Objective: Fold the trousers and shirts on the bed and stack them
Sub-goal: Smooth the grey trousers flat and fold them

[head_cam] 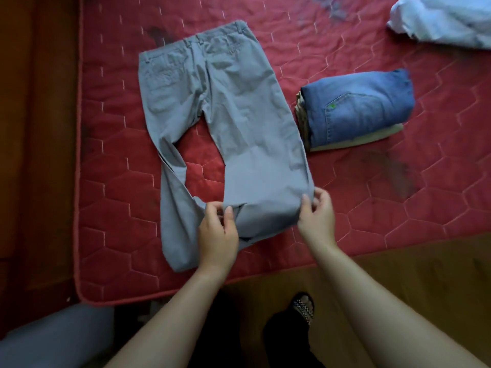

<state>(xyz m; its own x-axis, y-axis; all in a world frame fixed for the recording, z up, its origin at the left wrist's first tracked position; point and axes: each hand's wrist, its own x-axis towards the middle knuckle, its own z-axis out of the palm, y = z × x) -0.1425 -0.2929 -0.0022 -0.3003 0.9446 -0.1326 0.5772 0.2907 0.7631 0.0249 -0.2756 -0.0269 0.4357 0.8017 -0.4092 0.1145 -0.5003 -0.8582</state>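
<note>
No readable text, brand, no. or sign anywhere in view. Closest thing to a label: small green tag/mark on the pocket of the folded blue jeans (357, 107), too small and blurred to make out any letters. Back pockets of the grey trousers (212, 107) carry faint stitched patterns only, no lettering.

grey trousers (228, 123) flat on bed (398, 208) — both hands pinch leg end
</note>
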